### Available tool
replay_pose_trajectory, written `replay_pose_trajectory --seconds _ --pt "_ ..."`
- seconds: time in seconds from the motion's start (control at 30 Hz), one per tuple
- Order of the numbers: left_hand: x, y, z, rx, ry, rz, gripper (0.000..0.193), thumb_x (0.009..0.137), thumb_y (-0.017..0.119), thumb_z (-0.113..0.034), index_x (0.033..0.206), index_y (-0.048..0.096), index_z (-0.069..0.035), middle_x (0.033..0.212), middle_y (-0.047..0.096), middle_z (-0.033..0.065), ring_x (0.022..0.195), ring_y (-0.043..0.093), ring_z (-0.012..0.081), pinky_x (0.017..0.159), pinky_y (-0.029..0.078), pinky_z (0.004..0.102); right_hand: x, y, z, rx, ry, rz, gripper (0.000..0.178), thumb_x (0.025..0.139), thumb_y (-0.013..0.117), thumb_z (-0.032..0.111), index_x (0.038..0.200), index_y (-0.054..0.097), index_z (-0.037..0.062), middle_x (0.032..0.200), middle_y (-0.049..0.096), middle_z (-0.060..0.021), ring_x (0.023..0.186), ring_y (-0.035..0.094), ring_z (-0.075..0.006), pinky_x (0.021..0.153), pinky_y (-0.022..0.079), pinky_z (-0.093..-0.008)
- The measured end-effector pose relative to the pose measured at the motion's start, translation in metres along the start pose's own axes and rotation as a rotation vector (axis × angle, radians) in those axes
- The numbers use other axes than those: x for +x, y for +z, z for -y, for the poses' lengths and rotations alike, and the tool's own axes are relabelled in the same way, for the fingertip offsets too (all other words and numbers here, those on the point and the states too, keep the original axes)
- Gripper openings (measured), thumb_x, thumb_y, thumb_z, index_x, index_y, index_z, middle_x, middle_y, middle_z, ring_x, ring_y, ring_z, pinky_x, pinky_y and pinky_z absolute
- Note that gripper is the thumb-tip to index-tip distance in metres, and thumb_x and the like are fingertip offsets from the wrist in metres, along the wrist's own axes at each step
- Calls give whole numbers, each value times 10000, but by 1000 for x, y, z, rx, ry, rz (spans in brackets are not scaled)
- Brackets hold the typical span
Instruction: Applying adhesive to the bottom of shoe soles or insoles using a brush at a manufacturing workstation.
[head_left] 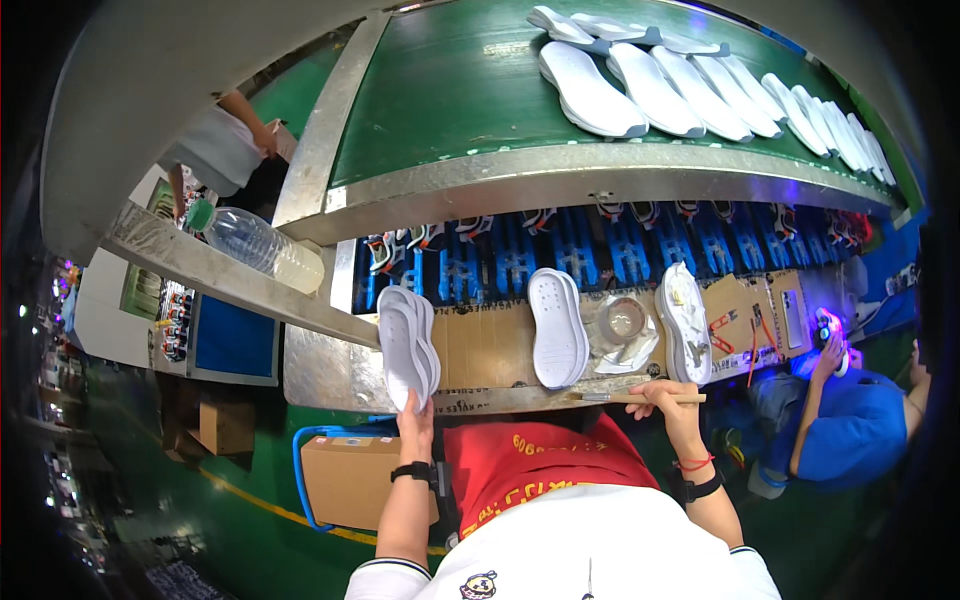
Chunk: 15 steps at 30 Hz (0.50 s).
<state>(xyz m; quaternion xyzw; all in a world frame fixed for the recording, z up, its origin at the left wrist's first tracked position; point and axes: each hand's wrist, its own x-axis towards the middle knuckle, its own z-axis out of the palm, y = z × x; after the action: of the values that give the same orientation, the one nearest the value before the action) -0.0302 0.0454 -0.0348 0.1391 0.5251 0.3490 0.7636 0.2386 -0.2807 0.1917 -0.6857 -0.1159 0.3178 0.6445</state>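
My left hand [413, 425] is closed on the heel end of a stacked pair of white shoe soles [405, 345], held upright over the bench's left part. Pinched in my right hand [665, 405] is a brush [690, 398] with a pale wooden handle; its bristle end points left, near the bench's front edge. Another pair of white soles [558, 330] lies on the cardboard [490, 345] between my hands. Beside it stands a small round bowl [622, 318] on crumpled white wrapping [632, 355]. A white sole [684, 325] with small items in it lies just beyond my right hand.
Above the bench, a green conveyor belt [440, 90] carries several white soles [590, 90]. Blue racks [570, 250] line the bench's back. Red-handled pliers [722, 325] and a phone [794, 318] lie right. A plastic bottle [260, 245] rests left. A co-worker in blue [860, 430] sits right.
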Motion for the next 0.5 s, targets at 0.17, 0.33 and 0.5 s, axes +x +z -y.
replay_pose_trajectory --seconds 0.17,0.33,0.5 --pt "-1 30 -55 982 172 -25 456 705 759 -112 1094 544 -16 869 618 66 683 588 156 583 457 246 -4 -8 -9 -6 10 -28 224 852 506 74 878 674 -71 701 673 -146 562 604 -131 547 471 -215" --pt "-37 49 -98 732 -14 298 412 803 620 -4 1187 471 5 1001 615 107 855 634 196 688 548 326 -9 -11 -8 14 -7 -18 226 856 497 63 883 671 -78 700 673 -155 567 615 -130 550 478 -210" --pt "-129 113 -70 702 -85 587 553 820 556 47 1318 325 -19 1174 547 141 1023 598 243 819 542 388 -11 -6 6 50 -52 -9 217 857 491 38 882 665 -89 703 670 -164 581 631 -147 559 501 -221"
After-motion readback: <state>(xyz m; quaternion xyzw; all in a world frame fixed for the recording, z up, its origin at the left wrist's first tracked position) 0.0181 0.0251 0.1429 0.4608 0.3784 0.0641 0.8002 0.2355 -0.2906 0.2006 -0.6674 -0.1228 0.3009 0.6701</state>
